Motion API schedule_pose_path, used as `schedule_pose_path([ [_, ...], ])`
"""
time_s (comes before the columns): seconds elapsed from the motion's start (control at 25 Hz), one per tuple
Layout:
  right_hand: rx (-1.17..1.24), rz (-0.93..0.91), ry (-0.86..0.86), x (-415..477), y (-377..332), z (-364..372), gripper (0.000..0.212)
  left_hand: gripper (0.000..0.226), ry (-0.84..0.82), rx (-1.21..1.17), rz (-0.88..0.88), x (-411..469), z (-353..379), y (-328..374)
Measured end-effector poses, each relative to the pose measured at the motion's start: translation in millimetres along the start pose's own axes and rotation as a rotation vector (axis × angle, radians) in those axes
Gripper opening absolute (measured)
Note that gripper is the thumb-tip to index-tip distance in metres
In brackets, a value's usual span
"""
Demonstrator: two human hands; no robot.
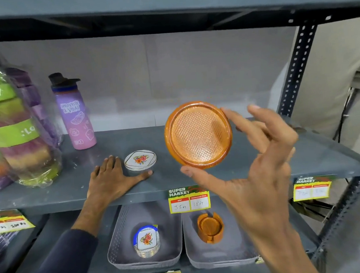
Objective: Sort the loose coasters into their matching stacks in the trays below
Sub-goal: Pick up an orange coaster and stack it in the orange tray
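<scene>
My right hand (260, 162) holds an orange round coaster (198, 135) by its rim between thumb and forefinger, lifted above the grey shelf (263, 164) with its textured face toward me. My left hand (111, 178) lies flat on the shelf, fingers spread, touching a white floral coaster (140, 160) that rests there. On the shelf below, the left grey tray (118, 238) holds a stack of white floral coasters (147, 241). The right grey tray (192, 249) holds a stack of orange coasters (210, 227) in an orange holder.
A purple water bottle (73, 112) stands at the back left of the shelf. Wrapped green and purple containers (13, 132) fill the far left. Price tags (188, 199) hang on the shelf's front edge. A perforated upright post (296, 69) bounds the right side.
</scene>
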State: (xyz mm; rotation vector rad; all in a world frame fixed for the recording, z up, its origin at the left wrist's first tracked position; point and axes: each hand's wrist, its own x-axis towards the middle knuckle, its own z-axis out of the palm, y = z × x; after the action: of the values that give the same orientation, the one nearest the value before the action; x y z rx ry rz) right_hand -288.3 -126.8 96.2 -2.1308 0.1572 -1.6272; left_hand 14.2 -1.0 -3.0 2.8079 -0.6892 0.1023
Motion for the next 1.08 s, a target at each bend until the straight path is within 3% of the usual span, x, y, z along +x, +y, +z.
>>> schedule_pose_path([
  [0.24,-0.024,0.222,-0.387,-50.5,49.2,-18.3,0.093,0.156,-0.008,0.0,-0.013,0.8,0.9,-0.2],
  [0.44,-0.254,0.44,-0.758,-117.3,114.0,-31.3,0.076,0.15,0.011,0.027,-0.007,4.3,4.5,-0.7],
  [0.64,-0.409,0.571,-0.894,-170.5,195.9,11.2,0.067,0.145,0.041,0.041,0.001,5.9,5.5,-1.1],
  [0.84,-0.482,0.649,-1.042,-193.8,250.5,76.0,0.079,0.139,0.049,0.042,0.012,5.9,4.7,-1.6],
  [1.08,-0.516,0.728,-1.048,-218.8,294.5,115.5,0.068,0.133,0.058,0.05,0.009,7.9,4.4,-2.3],
])
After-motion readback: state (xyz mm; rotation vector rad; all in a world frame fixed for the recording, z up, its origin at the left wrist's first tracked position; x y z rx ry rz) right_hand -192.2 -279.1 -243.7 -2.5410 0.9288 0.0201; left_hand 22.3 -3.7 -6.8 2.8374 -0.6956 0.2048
